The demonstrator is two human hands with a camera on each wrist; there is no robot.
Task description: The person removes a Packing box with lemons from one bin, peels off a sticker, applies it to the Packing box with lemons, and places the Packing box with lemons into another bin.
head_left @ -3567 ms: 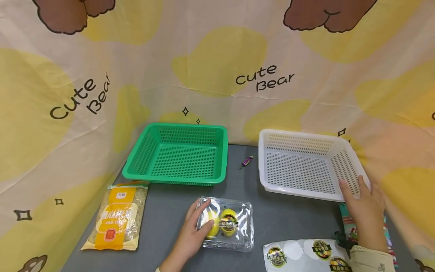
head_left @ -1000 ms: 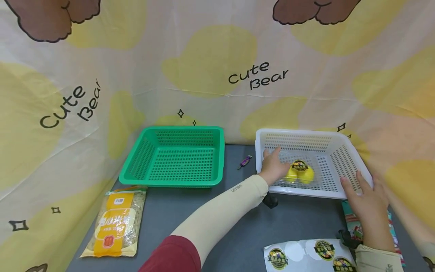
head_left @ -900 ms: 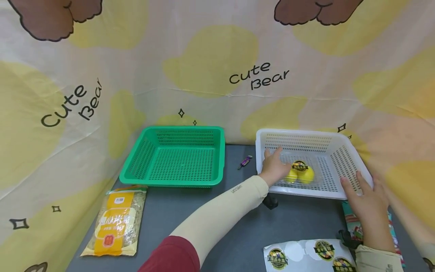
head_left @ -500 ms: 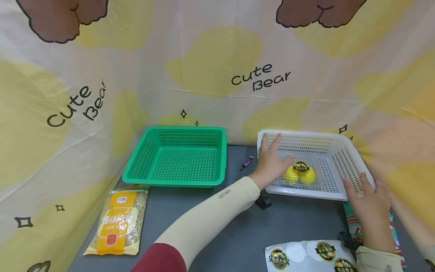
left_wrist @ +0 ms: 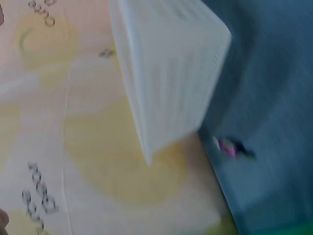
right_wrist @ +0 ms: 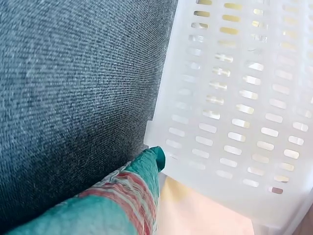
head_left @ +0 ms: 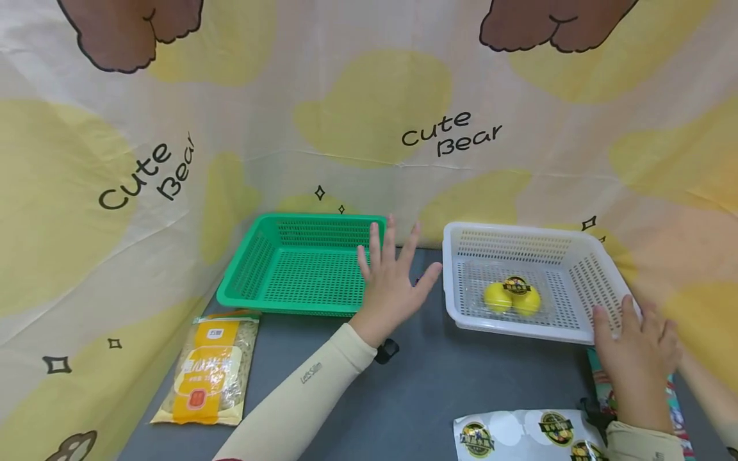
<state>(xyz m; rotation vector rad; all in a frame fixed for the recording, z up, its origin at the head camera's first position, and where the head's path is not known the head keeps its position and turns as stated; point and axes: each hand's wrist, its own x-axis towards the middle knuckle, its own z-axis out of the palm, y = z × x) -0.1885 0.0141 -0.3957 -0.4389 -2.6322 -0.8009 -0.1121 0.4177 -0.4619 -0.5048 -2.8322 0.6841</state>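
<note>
My left hand (head_left: 392, 288) is in the air with fingers spread, holding nothing, between the green basket (head_left: 226, 291) and the white basket (head_left: 521, 331). It overlaps the green basket's right side in the head view. Behind it a purple-wrapped candy (left_wrist: 230, 147) shows in the left wrist view. My right hand (head_left: 637, 349) rests on the white basket's near right corner, its fingers extended over the rim. A clear plastic box (head_left: 474, 298) with two yellow fruits (head_left: 526, 301) and a round label (head_left: 516, 285) sits in the white basket. The green basket holds nothing.
A yellow-labelled grain bag (head_left: 207, 371) lies at left on the grey table (head_left: 415, 397). A sticker sheet (head_left: 507, 432) lies at the front right. A teal and red striped package (right_wrist: 112, 200) lies beneath my right forearm. A printed cloth (head_left: 346, 96) hangs behind.
The clear box of yellow fruits went from the table into the white basket with my left hand. That hand has since let go and moved left. My right hand stayed at the basket corner.
</note>
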